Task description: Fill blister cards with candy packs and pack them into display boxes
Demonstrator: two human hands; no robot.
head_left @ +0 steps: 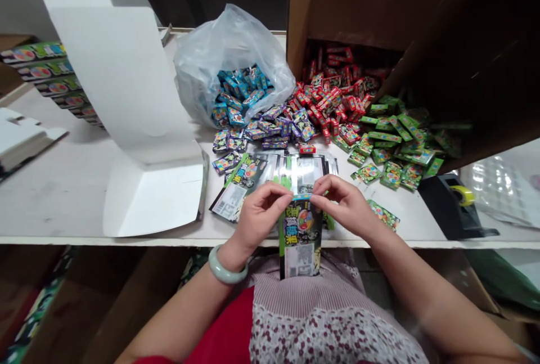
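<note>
My left hand (258, 219) and my right hand (341, 204) pinch the top edge of a printed candy hanger card (300, 238) with a green border, which hangs down over the table's front edge. Behind my hands, more printed cards (240, 187) lie flat and overlapping. Loose small candy packets spread beyond them: a purple group (272, 127), blue ones (236, 91) in a clear plastic bag, red ones (333, 94) and green ones (396, 133). A single green packet (383, 215) lies right of my right hand. A jade bangle (228, 267) circles my left wrist.
A white folded cardboard display box (126, 88) stands left of the cards. A brown cardboard carton (363, 9) opens onto the red packets at the back. A black tape dispenser (447, 203) sits at right. Stacked filled display cards (42, 74) lie at far left.
</note>
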